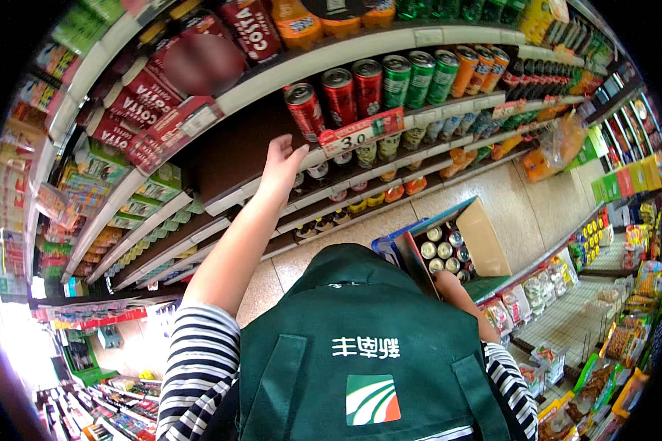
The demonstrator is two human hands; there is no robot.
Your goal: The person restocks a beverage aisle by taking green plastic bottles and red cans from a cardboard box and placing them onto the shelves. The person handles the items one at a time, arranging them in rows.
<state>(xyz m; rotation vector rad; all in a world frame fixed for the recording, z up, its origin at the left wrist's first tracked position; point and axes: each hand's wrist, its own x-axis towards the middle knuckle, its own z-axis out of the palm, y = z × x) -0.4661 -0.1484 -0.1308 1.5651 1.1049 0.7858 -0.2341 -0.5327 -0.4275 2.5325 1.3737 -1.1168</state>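
My left hand (284, 156) is raised at the edge of a drinks shelf, fingers apart, with nothing in it. Just beyond its fingertips stands a red soda can (305, 112), the leftmost of a row, beside a red promotional price tag (362, 131). Further red cans (339, 96), green cans (421, 79) and orange cans (464, 70) continue to the right. Lower right, my right hand (447, 283) reaches to an open cardboard box (482, 237) of upright cans (444, 251). Its fingers are partly hidden at the near side of the box, so their grip does not show.
Costa coffee cartons (252, 27) and orange drink bottles (298, 25) fill the shelf above. The cardboard box rests by a blue crate (383, 245) on the tiled floor (502, 193). Racks with bagged snacks (620, 331) line the right side. A green apron (358, 314) covers my front.
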